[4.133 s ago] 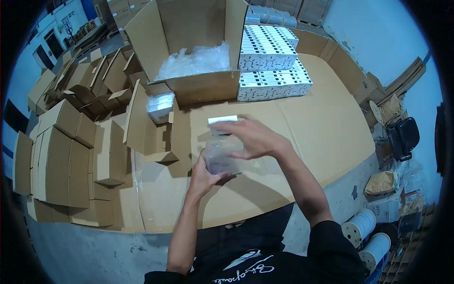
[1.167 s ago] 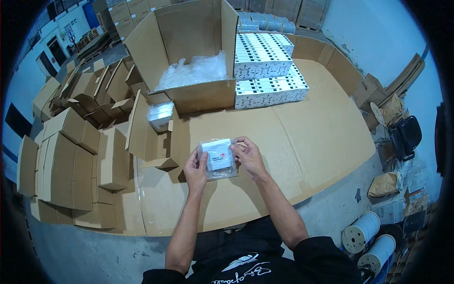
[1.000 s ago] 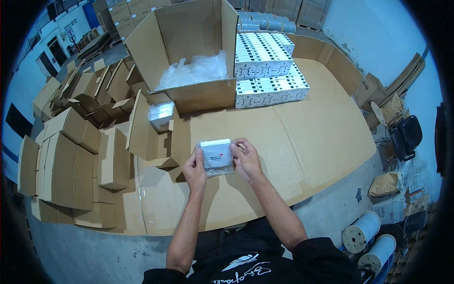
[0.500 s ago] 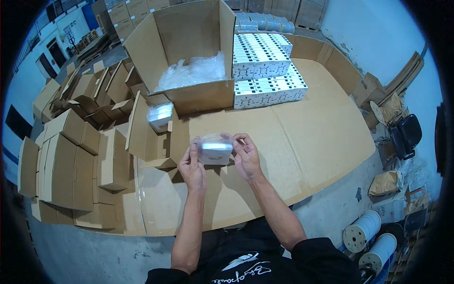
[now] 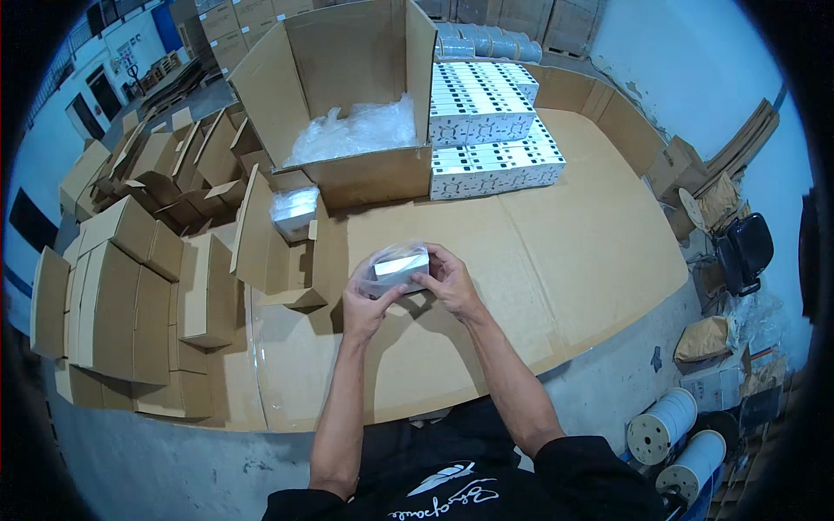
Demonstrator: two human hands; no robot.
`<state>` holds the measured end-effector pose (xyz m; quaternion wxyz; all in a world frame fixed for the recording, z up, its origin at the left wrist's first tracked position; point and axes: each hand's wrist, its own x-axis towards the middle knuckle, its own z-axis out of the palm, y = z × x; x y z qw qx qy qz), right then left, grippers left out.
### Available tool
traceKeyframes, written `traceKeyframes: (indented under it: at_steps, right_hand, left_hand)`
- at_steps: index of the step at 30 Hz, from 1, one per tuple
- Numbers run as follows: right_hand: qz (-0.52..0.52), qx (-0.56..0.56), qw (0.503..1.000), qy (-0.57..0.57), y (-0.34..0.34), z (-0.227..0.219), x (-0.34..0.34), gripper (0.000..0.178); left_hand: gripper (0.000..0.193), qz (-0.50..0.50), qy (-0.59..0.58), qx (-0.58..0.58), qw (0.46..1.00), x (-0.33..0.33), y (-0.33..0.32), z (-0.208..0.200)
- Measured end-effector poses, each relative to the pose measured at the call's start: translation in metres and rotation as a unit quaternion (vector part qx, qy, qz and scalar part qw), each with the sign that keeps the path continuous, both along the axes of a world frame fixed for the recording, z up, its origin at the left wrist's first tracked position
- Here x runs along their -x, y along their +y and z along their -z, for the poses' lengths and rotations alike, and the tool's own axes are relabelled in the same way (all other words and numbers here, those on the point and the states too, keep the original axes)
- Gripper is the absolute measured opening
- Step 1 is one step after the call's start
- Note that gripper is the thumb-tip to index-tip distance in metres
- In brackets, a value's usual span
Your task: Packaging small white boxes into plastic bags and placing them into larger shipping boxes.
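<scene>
Between my hands, above the cardboard-covered table, is a small white box [image 5: 400, 266] in a clear plastic bag [image 5: 368, 280]. My left hand [image 5: 368, 304] grips its left side, with the thumb across the near face. On the right end, my right hand [image 5: 449, 282] has its fingers around the box and its thumb on the front. Left of my hands stands an open cardboard carton [image 5: 306, 299]. Bagged white boxes [image 5: 295, 211] sit at its far end.
A large open carton [image 5: 373, 181] behind holds crumpled clear plastic bags [image 5: 354, 132]. Stacked printed white boxes [image 5: 495, 169] stand right of it. Several empty brown cartons [image 5: 113, 295] crowd the left side. Cable reels [image 5: 665, 425] lie on the floor at lower right.
The bagged box has tilted and risen slightly. My left thumb has moved onto its near face, and both hands have closed in around it.
</scene>
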<state>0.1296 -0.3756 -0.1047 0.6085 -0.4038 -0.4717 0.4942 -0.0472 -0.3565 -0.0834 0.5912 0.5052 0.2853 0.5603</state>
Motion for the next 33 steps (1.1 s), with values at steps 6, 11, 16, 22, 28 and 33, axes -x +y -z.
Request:
traceKeyframes:
  at_steps: [6,11,16,22,28,33]
  right_hand:
    - [-0.031,0.078,0.996,-0.014,-0.011,-0.018,-0.006,0.038]
    - [-0.042,0.029,0.99,-0.132,-0.013,-0.025,-0.018,0.019]
    - [0.003,0.028,0.991,-0.132,-0.011,-0.027,-0.013,0.006]
    - [0.065,0.008,0.995,-0.07,-0.008,-0.015,-0.001,0.01]
    - [0.101,0.003,0.995,0.0,-0.01,-0.015,0.009,0.018]
    - [0.067,-0.064,0.996,0.007,-0.019,-0.017,-0.003,0.029]
  left_hand:
    - [0.028,0.005,0.124,0.034,0.992,0.017,0.011,0.017]
    - [0.016,0.036,0.093,0.038,0.994,0.019,0.014,0.008]
    - [0.014,-0.017,0.117,0.075,0.99,0.014,0.013,0.001]
    - [0.019,-0.105,0.076,0.11,0.985,0.003,0.014,0.015]
    - [0.019,-0.093,0.018,0.121,0.988,0.001,0.015,0.02]
    - [0.019,-0.093,0.019,0.128,0.987,0.001,0.016,0.02]
